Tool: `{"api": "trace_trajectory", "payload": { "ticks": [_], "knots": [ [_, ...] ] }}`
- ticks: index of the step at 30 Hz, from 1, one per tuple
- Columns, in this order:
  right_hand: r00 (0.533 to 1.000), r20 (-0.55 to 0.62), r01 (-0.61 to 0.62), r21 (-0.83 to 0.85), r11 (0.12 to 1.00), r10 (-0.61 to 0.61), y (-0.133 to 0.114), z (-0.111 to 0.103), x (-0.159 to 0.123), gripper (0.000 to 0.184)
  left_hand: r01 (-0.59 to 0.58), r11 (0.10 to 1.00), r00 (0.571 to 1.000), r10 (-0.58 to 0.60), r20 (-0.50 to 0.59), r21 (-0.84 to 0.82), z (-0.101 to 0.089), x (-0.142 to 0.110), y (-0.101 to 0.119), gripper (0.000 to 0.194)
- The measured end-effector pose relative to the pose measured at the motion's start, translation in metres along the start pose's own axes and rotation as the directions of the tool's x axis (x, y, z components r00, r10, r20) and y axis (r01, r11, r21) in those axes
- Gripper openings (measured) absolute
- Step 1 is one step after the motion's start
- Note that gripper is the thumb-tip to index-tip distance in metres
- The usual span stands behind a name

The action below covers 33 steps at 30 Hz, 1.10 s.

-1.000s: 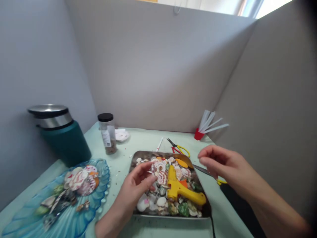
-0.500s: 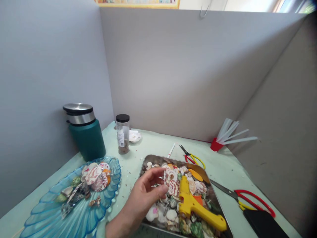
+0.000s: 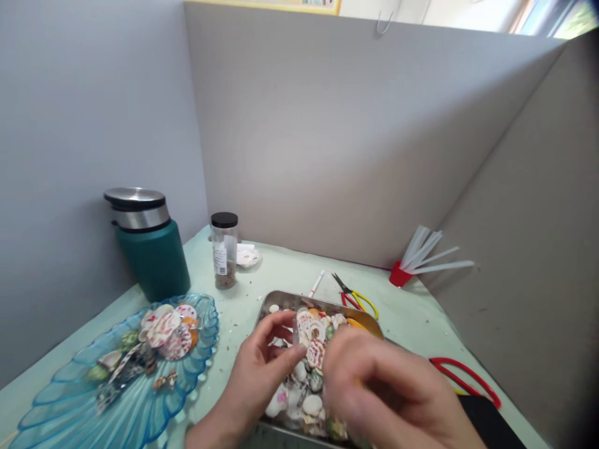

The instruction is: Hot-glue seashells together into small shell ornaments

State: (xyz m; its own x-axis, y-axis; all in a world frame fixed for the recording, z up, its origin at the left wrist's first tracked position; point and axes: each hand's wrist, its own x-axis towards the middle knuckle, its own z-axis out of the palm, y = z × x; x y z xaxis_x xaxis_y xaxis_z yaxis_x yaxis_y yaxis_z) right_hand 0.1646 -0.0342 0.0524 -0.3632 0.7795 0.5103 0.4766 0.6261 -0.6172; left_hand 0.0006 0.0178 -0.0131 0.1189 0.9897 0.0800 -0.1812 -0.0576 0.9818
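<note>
A metal tray (image 3: 270,300) full of coloured seashells (image 3: 312,330) lies on the pale green table in front of me. My left hand (image 3: 259,377) hovers over the tray's left half, its fingers curled with thumb and forefinger close together; what they pinch is too small to make out. My right hand (image 3: 388,390) is low over the tray's right half, smeared by motion, so its fingers do not show clearly. It covers the spot where the yellow glue gun lay.
A blue glass shell-shaped dish (image 3: 56,408) with several shells stands at the left. Behind it are a green flask (image 3: 150,255) and a clear jar (image 3: 224,249). Small scissors (image 3: 356,300), a red cup of glue sticks (image 3: 400,274) and red-handled scissors (image 3: 463,374) lie to the right. Grey partitions enclose the table.
My right hand went out of view, then came back over the tray's right half, hiding the glue gun. My left hand stayed over the shells. The camera shifted a little.
</note>
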Motion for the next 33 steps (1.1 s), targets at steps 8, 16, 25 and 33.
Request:
{"api": "trace_trajectory", "payload": {
  "ticks": [8,16,25,33],
  "knots": [
    [0.964,-0.040,-0.257,-0.392,0.883,0.263,0.022,0.015,0.028,0.011,-0.105,0.981,0.991,0.117,-0.067,0.162,0.006,-0.006,0.005,0.038],
    [0.973,-0.010,-0.217,-0.397,0.892,0.232,0.028,0.019,0.027,0.017,-0.044,0.999,0.999,0.044,0.015,0.012,0.005,-0.004,-0.001,0.038],
    [0.990,-0.041,-0.141,-0.434,0.890,0.137,0.029,0.020,0.025,0.019,0.124,0.971,0.979,-0.086,0.187,-0.203,0.004,-0.001,0.007,0.033],
    [0.996,-0.003,-0.082,-0.470,0.879,0.092,0.029,0.023,0.024,0.020,0.137,0.966,0.969,-0.085,0.231,-0.221,0.003,-0.003,0.000,0.026]
  ]
}}
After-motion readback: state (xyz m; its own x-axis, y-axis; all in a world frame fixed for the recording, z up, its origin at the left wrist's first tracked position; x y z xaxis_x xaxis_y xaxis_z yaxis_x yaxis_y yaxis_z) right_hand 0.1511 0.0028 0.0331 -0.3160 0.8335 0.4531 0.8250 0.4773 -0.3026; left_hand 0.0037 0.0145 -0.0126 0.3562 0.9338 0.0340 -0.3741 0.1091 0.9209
